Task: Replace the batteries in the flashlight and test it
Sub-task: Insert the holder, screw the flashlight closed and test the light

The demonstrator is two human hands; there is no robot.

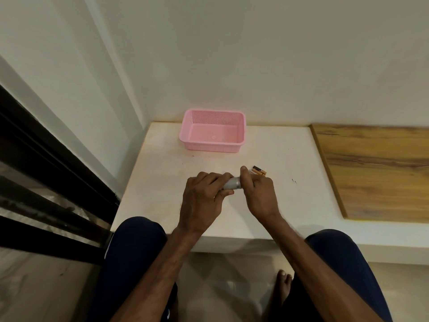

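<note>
Starting at the left of the pale table [162, 177], the left hand [203, 196] wraps its curled fingers firmly round the silver flashlight [232, 183], held level just above the tabletop. A pink basket [214, 110] stands well behind, against the wall. The right hand [258, 194] closes its fingers over the flashlight's right end and hides it, so it probably grips a cap or head being twisted. Loose batteries [260, 170] lie on the table just beyond that hand's knuckles. A wooden board [376, 173] sits further right. A freed end piece could slip from the fingers and roll off the near edge. The right hand could also nudge the round batteries and set them rolling. Which cells are fresh cannot be told, so a mix-up is possible.
</note>
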